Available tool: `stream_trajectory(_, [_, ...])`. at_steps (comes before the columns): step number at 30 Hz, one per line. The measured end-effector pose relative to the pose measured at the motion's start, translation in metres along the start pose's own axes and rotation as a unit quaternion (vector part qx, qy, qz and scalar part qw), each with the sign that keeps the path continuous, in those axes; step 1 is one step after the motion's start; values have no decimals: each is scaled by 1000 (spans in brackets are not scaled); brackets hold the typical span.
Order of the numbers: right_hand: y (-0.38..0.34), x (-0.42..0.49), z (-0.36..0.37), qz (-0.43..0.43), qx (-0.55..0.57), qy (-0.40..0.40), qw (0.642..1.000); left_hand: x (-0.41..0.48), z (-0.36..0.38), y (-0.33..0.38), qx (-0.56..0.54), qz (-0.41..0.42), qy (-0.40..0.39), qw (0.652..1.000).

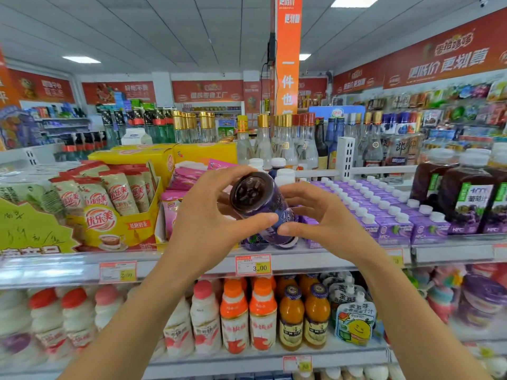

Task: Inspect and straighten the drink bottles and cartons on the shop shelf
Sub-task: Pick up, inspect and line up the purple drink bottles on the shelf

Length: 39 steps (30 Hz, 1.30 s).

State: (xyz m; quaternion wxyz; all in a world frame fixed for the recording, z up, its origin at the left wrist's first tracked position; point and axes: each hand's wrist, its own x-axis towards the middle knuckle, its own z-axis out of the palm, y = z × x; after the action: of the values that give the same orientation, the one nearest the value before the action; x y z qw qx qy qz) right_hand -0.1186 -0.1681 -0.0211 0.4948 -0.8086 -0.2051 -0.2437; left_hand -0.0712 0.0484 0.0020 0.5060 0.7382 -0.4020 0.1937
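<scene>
I hold a dark purple drink bottle (260, 204) tipped over in front of the upper shelf, its ridged base turned up toward me. My left hand (208, 218) wraps it from the left, thumb pressed across the label. My right hand (318, 215) grips it from the right, fingers behind the body. Its cap end is hidden behind the hands. More purple bottles of the same kind (255, 239) stand upright on the shelf just below it. Rows of purple cartons with white caps (384, 212) fill the shelf to the right.
Yellow boxes of milk-tea sachets (115, 207) and pink packs (175, 198) sit to the left. Large dark juice bottles (466, 193) stand at the far right. The shelf rail (192, 267) carries price tags. Orange and white bottles (260, 314) line the lower shelf.
</scene>
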Motion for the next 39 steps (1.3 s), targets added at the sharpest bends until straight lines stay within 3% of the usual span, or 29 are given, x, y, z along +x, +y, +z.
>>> stream_trajectory(8, [5,-3,3,-22,11,42,999,1,-2,6,5,7,-25,1000])
stream_trajectory(13, [3,-4,-10,36,9,88,995,1,0,-4,-149,-66,15,986])
stream_trajectory(16, [6,-6,-13,91,106,113,984,4,2,-12,-222,-97,38,969])
stream_trajectory(19, [3,-4,-15,97,172,150,969,3,5,-16,-248,-121,9,961])
stream_trajectory(24, [-17,9,-33,84,125,168,974,9,7,-28,-129,-106,-74,983])
stream_trajectory(28, [-35,23,-46,69,98,156,981,16,24,-30,-28,-34,-27,999])
stream_trajectory(32, [-52,48,-68,55,41,194,979,39,35,-22,-25,7,-15,1000])
stream_trajectory(39, [-51,109,-119,-14,-92,304,948,73,44,-52,168,72,-93,979])
